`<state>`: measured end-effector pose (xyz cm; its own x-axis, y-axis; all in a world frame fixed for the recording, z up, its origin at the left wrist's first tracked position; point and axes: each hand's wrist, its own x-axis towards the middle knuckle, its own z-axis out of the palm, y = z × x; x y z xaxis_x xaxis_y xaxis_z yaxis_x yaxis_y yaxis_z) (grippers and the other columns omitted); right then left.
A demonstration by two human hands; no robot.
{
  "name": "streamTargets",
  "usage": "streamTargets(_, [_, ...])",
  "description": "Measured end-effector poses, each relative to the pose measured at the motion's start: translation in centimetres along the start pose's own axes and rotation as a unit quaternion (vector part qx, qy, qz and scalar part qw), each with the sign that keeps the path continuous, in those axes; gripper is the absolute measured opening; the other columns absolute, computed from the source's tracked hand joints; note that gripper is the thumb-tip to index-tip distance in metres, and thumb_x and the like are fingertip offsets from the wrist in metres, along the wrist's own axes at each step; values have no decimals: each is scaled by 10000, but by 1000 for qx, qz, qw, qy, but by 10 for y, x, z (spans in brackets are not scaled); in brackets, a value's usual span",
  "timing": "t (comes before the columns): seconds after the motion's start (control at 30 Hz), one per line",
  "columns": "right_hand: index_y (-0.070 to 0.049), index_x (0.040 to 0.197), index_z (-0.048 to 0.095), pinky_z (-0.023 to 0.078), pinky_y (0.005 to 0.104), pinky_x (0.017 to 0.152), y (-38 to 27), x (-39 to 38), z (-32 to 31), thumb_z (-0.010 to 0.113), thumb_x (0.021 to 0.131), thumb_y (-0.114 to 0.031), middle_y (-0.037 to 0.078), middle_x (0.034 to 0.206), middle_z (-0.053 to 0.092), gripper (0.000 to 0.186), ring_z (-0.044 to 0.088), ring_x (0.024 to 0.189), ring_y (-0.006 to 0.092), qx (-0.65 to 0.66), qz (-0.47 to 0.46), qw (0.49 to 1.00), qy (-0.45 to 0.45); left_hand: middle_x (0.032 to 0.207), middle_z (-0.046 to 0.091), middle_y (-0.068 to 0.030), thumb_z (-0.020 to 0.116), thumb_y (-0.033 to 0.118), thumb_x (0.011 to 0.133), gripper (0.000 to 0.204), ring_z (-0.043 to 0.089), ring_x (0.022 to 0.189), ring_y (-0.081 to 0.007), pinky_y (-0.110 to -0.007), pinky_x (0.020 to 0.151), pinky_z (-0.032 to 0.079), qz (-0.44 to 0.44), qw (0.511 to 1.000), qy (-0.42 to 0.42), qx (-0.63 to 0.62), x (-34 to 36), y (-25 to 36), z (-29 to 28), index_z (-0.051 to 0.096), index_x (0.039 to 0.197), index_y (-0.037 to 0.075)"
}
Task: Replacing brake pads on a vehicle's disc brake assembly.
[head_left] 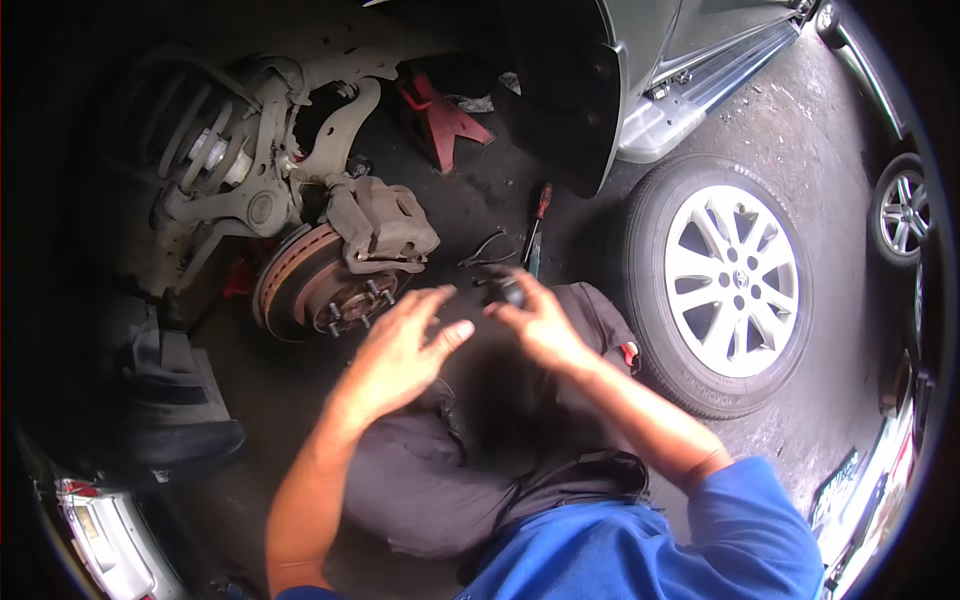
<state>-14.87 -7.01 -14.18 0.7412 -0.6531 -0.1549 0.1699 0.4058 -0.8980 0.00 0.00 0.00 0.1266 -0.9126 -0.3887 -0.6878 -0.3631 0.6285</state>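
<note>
Two hands: both are raised in front of the person's lap, between the bare wheel hub and the removed wheel, where the small part can be worked close to the body
Right hand (540,325): curled around a small dark part (503,287), fingers closed on it and holding it up off the floor; what kind of part it is cannot be told, as it is dark and half hidden by the fingers
Left hand (400,350): open, fingers spread and loose, palm turned toward the dark part, near it but apart; it holds nothing
Brake disc (300,285): rusty, bare on the hub with its studs showing, so the wheel is off
Caliper (385,225): sits over the upper right edge of the disc, just above and left of the hands
Coil spring and strut (200,140): above the disc, in the shadow of the wheel arch
Wheel (725,285): silver spoked rim with its tyre, flat on the floor to the person's right, clear of the hub
Pliers (485,250): on the floor just beyond the hands, within reach
Screwdriver (538,225): red and green handled, lying beside the pliers, likewise handy
Red jack stand (440,115): further back under the car body, likely bearing the raised car
Floor (800,130): dark, stained concrete
</note>
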Motion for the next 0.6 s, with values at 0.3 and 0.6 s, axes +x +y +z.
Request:
streamTargets(0.3, [-13, 1585, -44, 229, 397, 1208, 30, -6, 51, 638, 827, -17, 260, 1594, 168, 1020, 197, 1503, 325, 36, -25, 997, -66, 1074, 711, -222, 701, 298, 925, 473, 706, 1018, -299, -394, 865, 551, -62, 991, 85, -80, 15, -38, 26, 610, 1236, -46])
streamTargets(0.6, [-191, 1615, 27, 435, 380, 1065, 6, 6, 50, 700, 874, -52, 214, 1607, 195, 1011, 407, 1387, 264, 189, 14, 981, -31, 1097, 703, -131, 725, 281, 925, 391, 656, 1010, -165, -313, 864, 536, -15, 971, -26, -238, 14, -62, -17, 685, 1177, -15])
